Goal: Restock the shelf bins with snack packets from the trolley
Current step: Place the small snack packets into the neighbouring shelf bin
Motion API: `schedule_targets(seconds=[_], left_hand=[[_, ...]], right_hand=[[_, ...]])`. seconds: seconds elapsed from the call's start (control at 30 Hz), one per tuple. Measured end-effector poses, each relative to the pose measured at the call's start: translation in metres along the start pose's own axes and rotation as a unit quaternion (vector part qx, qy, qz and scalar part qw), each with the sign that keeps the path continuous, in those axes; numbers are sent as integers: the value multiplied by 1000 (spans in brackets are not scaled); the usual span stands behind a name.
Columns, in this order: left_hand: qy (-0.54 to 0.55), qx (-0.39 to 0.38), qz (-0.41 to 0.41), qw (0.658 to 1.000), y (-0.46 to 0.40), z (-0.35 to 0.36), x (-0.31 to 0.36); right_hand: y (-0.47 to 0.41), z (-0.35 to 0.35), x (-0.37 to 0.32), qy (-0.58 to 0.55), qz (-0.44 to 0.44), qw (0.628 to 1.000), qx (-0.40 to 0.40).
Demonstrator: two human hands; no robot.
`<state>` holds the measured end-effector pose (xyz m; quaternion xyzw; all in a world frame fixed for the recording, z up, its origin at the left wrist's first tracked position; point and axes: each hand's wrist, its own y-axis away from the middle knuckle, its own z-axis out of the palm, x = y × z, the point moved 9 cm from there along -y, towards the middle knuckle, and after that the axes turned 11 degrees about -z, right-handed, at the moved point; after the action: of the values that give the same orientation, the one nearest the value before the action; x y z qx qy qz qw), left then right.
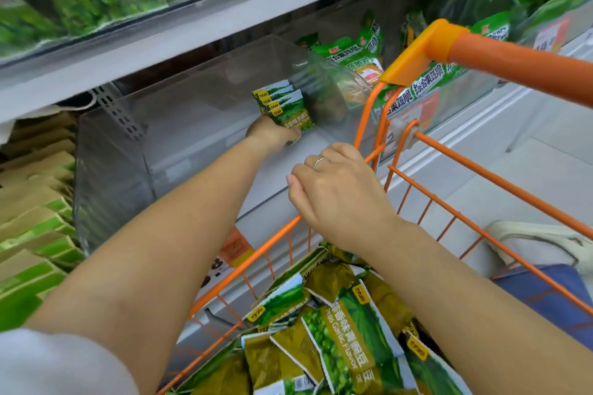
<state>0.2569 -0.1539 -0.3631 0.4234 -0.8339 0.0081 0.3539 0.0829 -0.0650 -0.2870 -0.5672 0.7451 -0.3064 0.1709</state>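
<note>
Packets (346,330), trolley load: flat foil pouches, green and olive, with white edges and a yellow logo patch. One face reads "Peas Garlic Flavor" beside Chinese characters. They lie heaped and overlapping in the basket.

Trolley (481,170): orange wire basket of thin rods, with a thick orange handle bar and moulded corner piece at upper right.

Bin (134,151): clear rigid plastic, box-shaped with an open top, on the middle shelf. Its walls are glossy and lightly reflective.

Stack (285,106): several of the same pea packets, fanned and upright inside the bin near its right wall. The yellow logo patches show at their top corners.

Left hand (272,133): your arm reaches into the bin and your fingers curl round the lower end of the stack, gripping it. The fingertips are hidden behind the packets.

Right hand (337,189): it rests on the trolley rim with fingers bent down over the front wire. You wear a plain ring (319,160) on one finger. Whether the fingers close fully round the wire cannot be told.

Neighbouring bin (417,86), right: green packets with Chinese print, and a red-orange price tag on its front, digits blurred.

Upper shelf (192,19): blurred green bags, one reading "Original".

Left: brown and green cartons (35,234), stacked aslant.
</note>
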Motion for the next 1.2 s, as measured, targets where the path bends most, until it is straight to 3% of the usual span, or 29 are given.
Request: schedule_targets(seconds=[0.07,0.13,0.23,0.37,0.43,0.53,0.6,0.73,0.83,0.9,1.03,1.1,1.2], left_hand=[[35,3,10,999,20,-18,5],[52,28,39,997,46,-46,12],[65,67,148,985,114,-83,20],[35,61,318,945,231,-90,-5],[-1,62,344,937,259,-79,-35],[-7,54,354,934,272,-63,-71],[0,48,364,930,278,-56,-83],[-21,88,391,916,294,-52,-88],[-86,76,407,906,302,-37,-84],[-137,57,417,897,301,-26,-86],[-142,34,389,910,294,-22,-91],[-109,29,359,926,290,-26,-92],[45,-38,258,964,276,-34,-102]], right_hand=[[-2,-1,1,-14,-3,1000,-14],[-3,2,0,-65,4,994,-91],[4,-4,1,-169,55,961,-211],[11,-61,-6,-152,89,978,-112],[29,-58,-20,-145,84,963,-212],[72,-32,-52,-132,12,896,-425],[88,-28,-63,-129,-7,878,-462],[94,-38,-58,24,5,894,-448],[103,-43,-44,102,74,864,-488],[109,-41,-41,87,107,850,-509],[110,-37,-33,-110,220,872,-424],[110,-40,-30,-260,295,846,-359],[98,-51,-28,-408,331,809,-265]])
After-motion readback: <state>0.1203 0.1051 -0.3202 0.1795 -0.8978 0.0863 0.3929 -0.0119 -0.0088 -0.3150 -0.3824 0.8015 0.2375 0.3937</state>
